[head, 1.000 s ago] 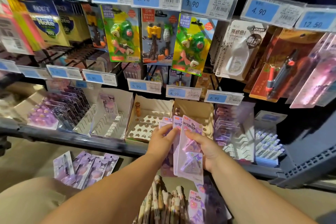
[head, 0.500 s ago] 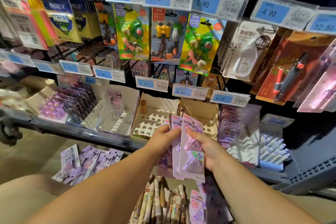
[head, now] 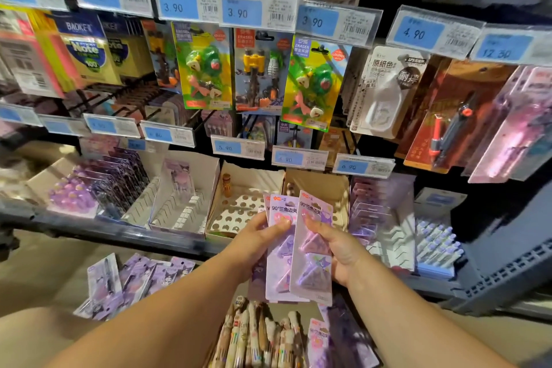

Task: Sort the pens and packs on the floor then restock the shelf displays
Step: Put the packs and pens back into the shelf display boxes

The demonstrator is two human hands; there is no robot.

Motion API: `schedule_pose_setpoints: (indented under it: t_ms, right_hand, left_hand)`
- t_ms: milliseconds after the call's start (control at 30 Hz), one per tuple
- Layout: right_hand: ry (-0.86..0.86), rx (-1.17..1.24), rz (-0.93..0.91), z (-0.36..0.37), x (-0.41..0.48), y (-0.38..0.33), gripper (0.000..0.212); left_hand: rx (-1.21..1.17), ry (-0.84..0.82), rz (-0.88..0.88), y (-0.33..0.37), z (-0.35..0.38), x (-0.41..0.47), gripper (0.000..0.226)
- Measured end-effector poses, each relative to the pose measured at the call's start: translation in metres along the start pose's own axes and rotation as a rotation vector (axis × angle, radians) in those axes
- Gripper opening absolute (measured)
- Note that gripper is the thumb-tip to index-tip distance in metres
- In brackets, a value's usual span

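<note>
In the head view, restocking is in hand: left hand [head: 257,237] and right hand [head: 339,249], fingers clamped on the fanned clip packs [head: 312,266], hold them near the brown box [head: 316,185] on the shelf [head: 89,225], where the next move probably calls for slotting them upright.

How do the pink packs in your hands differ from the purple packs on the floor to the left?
The pink packs are held upright, fanned between left hand and right hand; the purple packs lie flat, spread on the floor. Pink packs show triangular clips; purple packs look pen-shaped inside. Both are carded blister packs.
</note>
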State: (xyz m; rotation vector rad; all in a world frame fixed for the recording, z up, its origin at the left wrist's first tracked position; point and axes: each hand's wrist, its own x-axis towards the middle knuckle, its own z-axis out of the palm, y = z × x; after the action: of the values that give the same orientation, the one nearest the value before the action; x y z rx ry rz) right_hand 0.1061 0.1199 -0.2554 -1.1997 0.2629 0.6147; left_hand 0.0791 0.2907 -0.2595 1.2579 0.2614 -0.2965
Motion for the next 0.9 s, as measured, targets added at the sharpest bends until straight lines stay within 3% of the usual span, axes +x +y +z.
schedule_pose_setpoints:
  t_ms: [100, 233, 333, 400, 567, 767, 900]
  right_hand:
    - [0.019, -0.001, 0.025, -0.002, 0.002, 0.004, 0.02]
    - [0.029, -0.05, 0.057, -0.003, 0.005, 0.008, 0.035]
    - [-0.011, -0.08, 0.057, -0.006, 0.01, 0.012, 0.06]
    - [-0.011, -0.036, 0.061, -0.006, 0.013, 0.013, 0.065]
    - [0.008, 0.121, 0.029, -0.001, 0.01, 0.01, 0.034]
    - [0.033, 0.181, 0.012, -0.011, 0.008, 0.013, 0.034]
    - [0.048, 0.179, 0.026, -0.018, 0.007, 0.013, 0.032]
  left_hand:
    - [-0.027, -0.016, -0.036, -0.003, 0.002, 0.005, 0.029]
    - [-0.01, -0.034, -0.086, -0.002, 0.005, 0.008, 0.022]
    - [0.053, -0.104, -0.106, 0.0, 0.006, 0.006, 0.018]
    - [0.029, -0.1, -0.112, -0.003, 0.004, 0.008, 0.024]
    - [-0.035, -0.069, -0.119, -0.004, 0.006, 0.014, 0.011]
    - [0.034, 0.029, -0.149, -0.008, 0.012, 0.017, 0.02]
    - [0.052, 0.121, -0.202, -0.009, 0.017, 0.02, 0.046]
